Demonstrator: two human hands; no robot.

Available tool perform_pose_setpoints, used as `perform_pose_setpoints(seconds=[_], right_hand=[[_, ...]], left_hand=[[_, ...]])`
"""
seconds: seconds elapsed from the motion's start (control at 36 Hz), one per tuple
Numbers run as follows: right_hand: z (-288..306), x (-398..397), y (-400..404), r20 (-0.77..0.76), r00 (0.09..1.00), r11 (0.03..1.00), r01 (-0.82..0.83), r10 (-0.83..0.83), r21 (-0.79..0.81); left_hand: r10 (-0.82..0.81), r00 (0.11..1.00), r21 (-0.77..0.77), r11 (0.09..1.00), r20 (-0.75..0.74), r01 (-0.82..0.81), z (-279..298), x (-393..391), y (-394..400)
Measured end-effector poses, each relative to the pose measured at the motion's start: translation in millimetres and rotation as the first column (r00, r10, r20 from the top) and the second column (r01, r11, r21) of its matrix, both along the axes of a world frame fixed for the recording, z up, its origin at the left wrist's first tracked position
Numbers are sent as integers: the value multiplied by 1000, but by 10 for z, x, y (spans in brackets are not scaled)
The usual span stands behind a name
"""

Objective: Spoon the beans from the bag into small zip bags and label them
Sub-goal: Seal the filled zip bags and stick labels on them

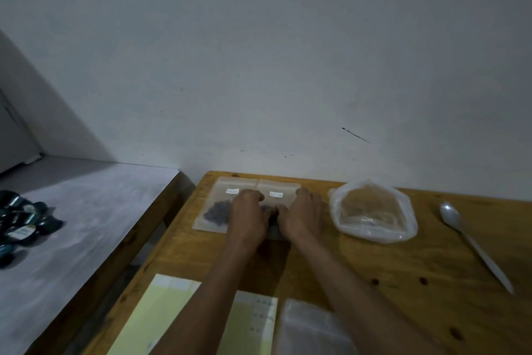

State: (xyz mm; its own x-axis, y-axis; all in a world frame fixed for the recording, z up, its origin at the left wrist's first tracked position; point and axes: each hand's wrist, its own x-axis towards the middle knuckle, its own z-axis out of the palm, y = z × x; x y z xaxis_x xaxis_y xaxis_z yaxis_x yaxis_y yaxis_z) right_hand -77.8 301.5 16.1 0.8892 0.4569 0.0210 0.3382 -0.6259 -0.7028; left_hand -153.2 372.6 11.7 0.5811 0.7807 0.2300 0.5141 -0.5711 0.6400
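The second small zip bag [277, 196] lies flat under both hands, against the first zip bag [218, 205] on their left. Press along its top gently so it seals and no beans slip out. The left hand [249, 215] and right hand [302, 215] lie side by side, fingers curled down on it; a real pinch I cannot tell. The big bean bag [372, 210] sits just right of them, the spoon [472, 239] farther right.

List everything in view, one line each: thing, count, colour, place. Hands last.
small zip bags: two, clear with white labels, side by side at the table's far edge, dark beans inside.
bean bag: one, clear plastic, brownish contents, right of the zip bags.
spoon: one, white, far right on the table.
label sheets: two, pale yellow, near edge.
empty zip bags: clear, count unclear, near edge.
table: one, wooden.
dark packets: several, teal-black, on the grey surface at left.
left hand, right hand: on the right-hand zip bag, fingers curled.
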Motion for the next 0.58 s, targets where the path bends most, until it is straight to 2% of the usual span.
perform_pose_setpoints(seconds=[0.22, 0.44, 0.5, 0.58], right_hand=[[209, -208, -269, -11, 990, 987, -140, 141, 83], [473, -437, -999, 48, 961, 950, -276, 272, 146], [520, -471, -1222, 70, 951, 944, -307, 301, 123], [568, -535, -1571, 21, 925, 924, -380, 380, 34]], left_hand=[[9, 994, 13, 1000, 109, -11, 135, -324, -171], [-38, 978, 38, 999, 203, 31, 311, -879, -594], [-50, 979, 12, 999, 197, 49, 317, -1014, -739], [-64, 988, -37, 997, 141, 70, 283, -1188, -998]])
